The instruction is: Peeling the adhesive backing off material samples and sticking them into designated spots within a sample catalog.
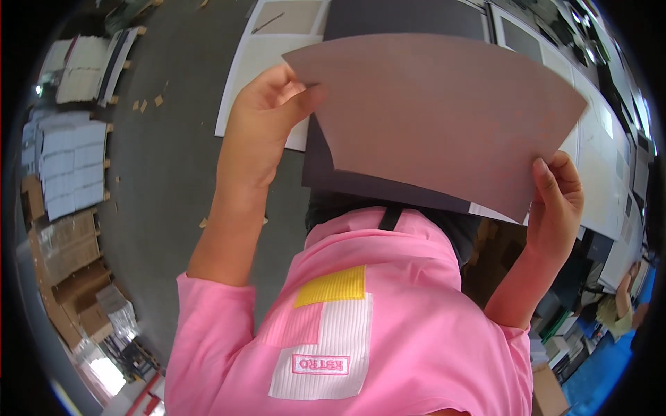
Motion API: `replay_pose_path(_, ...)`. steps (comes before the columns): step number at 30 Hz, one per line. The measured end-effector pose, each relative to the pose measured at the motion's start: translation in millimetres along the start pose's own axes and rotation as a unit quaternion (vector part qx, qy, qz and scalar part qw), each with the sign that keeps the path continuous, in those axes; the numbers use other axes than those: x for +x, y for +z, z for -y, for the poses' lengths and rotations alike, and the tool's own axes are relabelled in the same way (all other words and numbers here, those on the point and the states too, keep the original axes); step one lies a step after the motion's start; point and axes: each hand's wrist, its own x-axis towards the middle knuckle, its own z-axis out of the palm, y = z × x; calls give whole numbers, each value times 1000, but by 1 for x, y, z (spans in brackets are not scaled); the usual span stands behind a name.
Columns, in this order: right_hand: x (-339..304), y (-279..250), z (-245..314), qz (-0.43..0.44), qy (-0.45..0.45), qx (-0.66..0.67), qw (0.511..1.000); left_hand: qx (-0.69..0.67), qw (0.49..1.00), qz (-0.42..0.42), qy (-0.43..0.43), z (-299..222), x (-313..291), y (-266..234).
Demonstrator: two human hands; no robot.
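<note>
Head: left fingers (304,104) and right fingers (546,179) pinch a sheet (440,121) partly hiding a dark board (406,17); cartons (69,288) stand left.

Mauve-brown sheet (444,111): smooth, matt, looks like paper or thin card
Dark sheet (395,187): smooth, matt, paper-like
Pink top (423,312): soft, matt cloth
Yellow patch (331,286): ribbed cloth
White patch (347,336): ribbed cloth
Floor (180,152): hard, matt, fairly smooth
Cartons (73,281): matt brown cardboard
Wrapping film (118,313): clear plastic, glossy, crinkled
</note>
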Motion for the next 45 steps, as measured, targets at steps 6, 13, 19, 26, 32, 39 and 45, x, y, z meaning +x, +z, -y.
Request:
replay_pose_path(6,12,-2,-14,48,152,87,983,78,995,68,5,0,-3,-13)
replay_pose_path(13,15,-2,-37,63,214,75,972,168,980,111,6,4,-8,-17)
replay_pose_path(19,19,0,-57,53,230,-28,971,232,971,63,-18,20,-8,-23)
replay_pose_path(26,19,13,-57,61,233,-105,965,270,959,65,-50,30,-5,-33)
replay_pose_path(32,17,14,-62,43,209,-153,965,293,954,53,-37,38,-8,-32)
replay_pose_path(39,16,13,-66,45,210,-149,965,294,954,44,-36,43,-9,-33)
replay_pose_path(45,15,14,-66,42,208,-159,964,297,954,36,-20,47,-11,-33)
